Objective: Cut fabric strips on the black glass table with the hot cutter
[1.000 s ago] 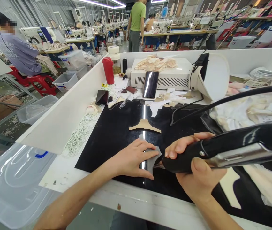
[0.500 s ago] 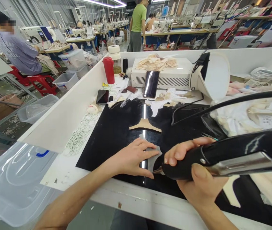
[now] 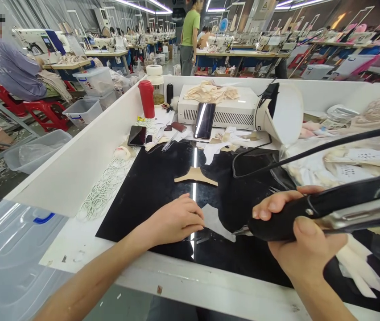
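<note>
My left hand (image 3: 176,220) is closed, its fingers pressed together at the left edge of a thin, greyish-white, see-through piece of material (image 3: 217,221). That piece spreads to the right over the black mat (image 3: 139,198). Wrapped round a thick black hand tool (image 3: 280,223) is my right hand (image 3: 310,249), the thumb by its long silver lever. The tool's pointed metal tip (image 3: 242,231) is at the piece's lower right corner; whether they touch I cannot tell. A beige curved piece with a raised middle (image 3: 196,175) lies farther back on the mat.
A black cable (image 3: 337,145) arcs above the mat's right side. Behind stand a white box (image 3: 221,113), a propped phone (image 3: 204,121), a white cone-shaped lamp (image 3: 288,113) and a red bottle (image 3: 146,100). Pale cords (image 3: 99,191) lie left; fabric bundles (image 3: 344,165) lie right.
The left hand has gone from spread fingers on the see-through piece to closed fingers at its left edge. The piece lies turned differently. My view has shifted slightly.
</note>
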`<state>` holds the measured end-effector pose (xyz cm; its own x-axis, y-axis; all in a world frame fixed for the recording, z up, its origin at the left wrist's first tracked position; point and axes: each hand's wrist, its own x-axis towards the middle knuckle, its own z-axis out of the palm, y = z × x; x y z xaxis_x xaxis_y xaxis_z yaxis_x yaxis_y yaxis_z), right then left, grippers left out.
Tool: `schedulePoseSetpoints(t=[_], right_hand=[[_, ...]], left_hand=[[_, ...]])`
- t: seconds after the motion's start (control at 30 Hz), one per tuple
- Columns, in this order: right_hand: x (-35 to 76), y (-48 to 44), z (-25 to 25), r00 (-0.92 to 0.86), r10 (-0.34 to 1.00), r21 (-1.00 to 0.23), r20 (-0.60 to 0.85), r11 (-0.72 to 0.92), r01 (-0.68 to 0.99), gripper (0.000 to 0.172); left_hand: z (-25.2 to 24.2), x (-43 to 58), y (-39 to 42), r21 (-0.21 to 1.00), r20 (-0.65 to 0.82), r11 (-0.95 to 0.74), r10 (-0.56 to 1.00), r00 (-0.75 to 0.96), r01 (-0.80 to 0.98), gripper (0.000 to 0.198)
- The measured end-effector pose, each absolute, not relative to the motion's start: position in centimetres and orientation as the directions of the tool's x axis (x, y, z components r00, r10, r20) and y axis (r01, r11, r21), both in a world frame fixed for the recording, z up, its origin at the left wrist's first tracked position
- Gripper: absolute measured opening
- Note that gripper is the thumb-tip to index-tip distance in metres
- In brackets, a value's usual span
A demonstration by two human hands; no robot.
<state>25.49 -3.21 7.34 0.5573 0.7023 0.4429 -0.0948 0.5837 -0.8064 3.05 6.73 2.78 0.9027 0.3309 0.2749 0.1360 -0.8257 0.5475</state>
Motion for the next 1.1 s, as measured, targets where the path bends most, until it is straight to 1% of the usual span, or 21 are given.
schedulePoseSetpoints(t=[0.07,0.13,0.23,0.3,0.4,0.57,0.93,1.1], right_hand=[[26.1,-3.1,7.5,0.589,0.686,-0.817,0.427,0.572,-0.074,0.045],[26.0,-2.8,7.7,0.606,0.674,-0.813,0.422,0.577,-0.075,0.044],[25.0,-2.3,7.8,0.602,0.664,-0.786,0.444,0.611,-0.093,0.042],[23.9,-2.0,7.6,0.582,0.670,-0.775,0.461,0.624,-0.105,0.041],[22.6,-1.8,7.1,0.525,0.708,-0.778,0.472,0.615,-0.130,0.040],[21.7,-1.8,6.3,0.451,0.745,-0.773,0.491,0.611,-0.169,0.039],[21.7,-2.5,6.2,0.441,0.749,-0.782,0.495,0.605,-0.150,0.040],[21.7,-2.6,6.2,0.429,0.749,-0.764,0.505,0.619,-0.181,0.040]], left_hand=[[2.9,3.3,6.3,0.569,0.299,-0.819,0.293,0.908,0.077,0.021],[2.9,3.5,6.1,0.589,0.302,-0.806,0.287,0.909,0.058,0.023],[2.5,3.6,6.1,0.611,0.290,-0.784,0.353,0.890,0.112,0.023],[2.3,3.6,6.3,0.614,0.276,-0.777,0.380,0.883,0.142,0.019],[2.3,3.5,6.5,0.613,0.249,-0.778,0.358,0.900,0.140,0.014],[2.8,3.5,6.6,0.630,0.201,-0.762,0.344,0.917,0.148,0.018],[2.6,3.4,6.6,0.648,0.186,-0.746,0.348,0.919,0.152,0.018],[2.7,3.5,6.6,0.649,0.187,-0.746,0.348,0.919,0.151,0.018]])
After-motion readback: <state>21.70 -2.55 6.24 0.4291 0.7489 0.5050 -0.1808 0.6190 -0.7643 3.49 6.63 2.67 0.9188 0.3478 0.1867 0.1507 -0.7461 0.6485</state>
